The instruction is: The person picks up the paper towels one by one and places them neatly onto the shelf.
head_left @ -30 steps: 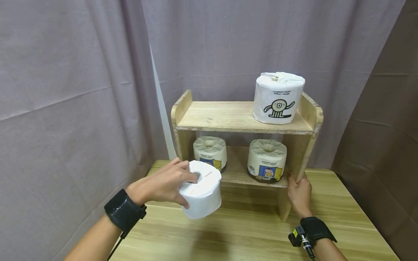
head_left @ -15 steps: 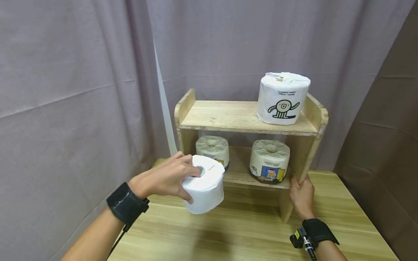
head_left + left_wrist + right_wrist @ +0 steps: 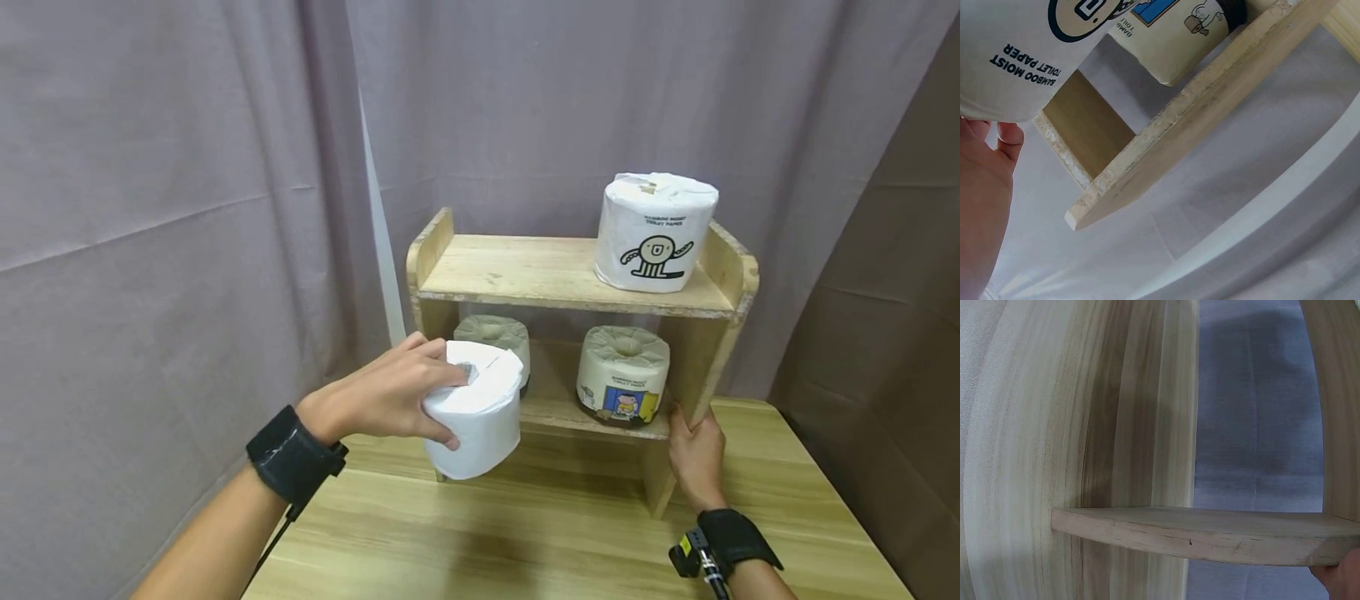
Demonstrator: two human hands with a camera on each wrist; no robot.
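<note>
My left hand [image 3: 397, 396] holds a white wrapped toilet paper roll [image 3: 483, 429], fingers in its core hole and thumb against its side. The roll hovers in front of the wooden shelf [image 3: 510, 271], partly hiding a cream toilet roll [image 3: 498, 332] on the lower board. In the left wrist view, the held roll [image 3: 1016, 56] shows printed lettering. My right hand [image 3: 697, 458] grips the shelf's right side panel near the lower board; the right wrist view shows that side panel [image 3: 1210, 540] and a bit of the hand [image 3: 1341, 578].
Another cream roll [image 3: 624, 375] stands at the right of the lower board. On the upper board, a larger white roll [image 3: 656, 233] stands at the right end. The shelf stands on a wood-grain table [image 3: 405, 517], with grey curtains [image 3: 525, 108] behind and at the left.
My left hand has lifted the white roll slightly and carried it nearer the shelf, so it covers more of the left cream roll. My right hand keeps its hold on the side panel.
</note>
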